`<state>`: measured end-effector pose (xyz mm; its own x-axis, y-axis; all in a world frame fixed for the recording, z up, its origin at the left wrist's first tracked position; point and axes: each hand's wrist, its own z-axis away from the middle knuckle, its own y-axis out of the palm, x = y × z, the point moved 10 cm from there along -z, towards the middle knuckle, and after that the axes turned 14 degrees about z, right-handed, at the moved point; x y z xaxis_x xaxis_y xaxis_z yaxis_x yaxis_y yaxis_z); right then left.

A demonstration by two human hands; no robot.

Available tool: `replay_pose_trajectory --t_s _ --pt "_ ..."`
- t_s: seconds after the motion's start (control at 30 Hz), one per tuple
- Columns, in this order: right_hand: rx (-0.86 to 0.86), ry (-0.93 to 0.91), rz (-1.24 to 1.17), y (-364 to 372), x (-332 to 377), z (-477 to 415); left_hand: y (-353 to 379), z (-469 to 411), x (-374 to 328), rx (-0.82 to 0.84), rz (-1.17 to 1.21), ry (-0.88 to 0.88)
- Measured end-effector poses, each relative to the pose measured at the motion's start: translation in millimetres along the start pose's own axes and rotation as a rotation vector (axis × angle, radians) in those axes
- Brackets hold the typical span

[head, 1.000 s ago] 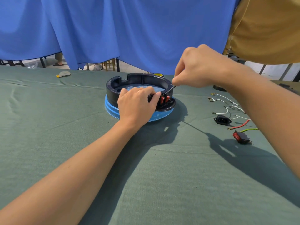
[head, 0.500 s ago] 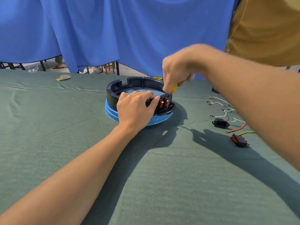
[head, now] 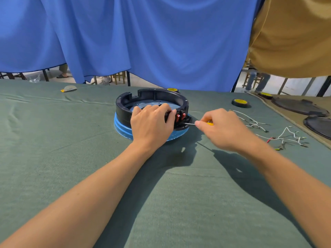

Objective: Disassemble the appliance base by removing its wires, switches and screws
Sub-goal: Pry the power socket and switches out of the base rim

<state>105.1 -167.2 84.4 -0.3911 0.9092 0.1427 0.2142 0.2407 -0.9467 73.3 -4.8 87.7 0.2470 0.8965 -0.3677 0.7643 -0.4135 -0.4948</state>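
1. A second ago the right hand [head: 222,129] was raised over the base [head: 152,93], working the screwdriver [head: 189,124] down from above the switches [head: 180,116]. It has since dropped to the side, and the tool's shaft now lies nearly level.
2. The tip now meets the base's outer wall just below the two red switches, between the hands. This looks like a change of attack, prying or loosening from the side rather than from the top. Whether it sits in a screw or a slot is too small to tell.
3. The left hand [head: 152,122] has stayed put. Its fingers curl over the near rim and its thumb lies by the switches, gripping the base to steady it.
4. The right hand is closed round the yellow handle, with the forefinger stretched along the shaft.
5. The base rests on the green cloth [head: 89,158] under the left hand and just to the left of the right hand.
6. Loose wires [head: 253,124] already lie on the cloth beyond the right hand. So the wiring seems at least partly out, while the two switches are still seated.
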Motion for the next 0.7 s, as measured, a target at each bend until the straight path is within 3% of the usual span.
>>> replay_pose_trajectory --t_s 0.17,0.47,0.7 --pt "-0.071 0.053 -0.124 14.2 2.7 16.6 2.2 -1.9 -2.3 0.031 -0.047 0.030" --pt "-0.031 0.137 -0.207 34.5 5.8 20.0 8.8 -14.3 -4.1 0.138 -0.110 0.072" --pt "0.053 0.194 -0.277 43.0 18.3 22.0 7.6 -12.9 -10.6 0.049 -0.148 0.075"
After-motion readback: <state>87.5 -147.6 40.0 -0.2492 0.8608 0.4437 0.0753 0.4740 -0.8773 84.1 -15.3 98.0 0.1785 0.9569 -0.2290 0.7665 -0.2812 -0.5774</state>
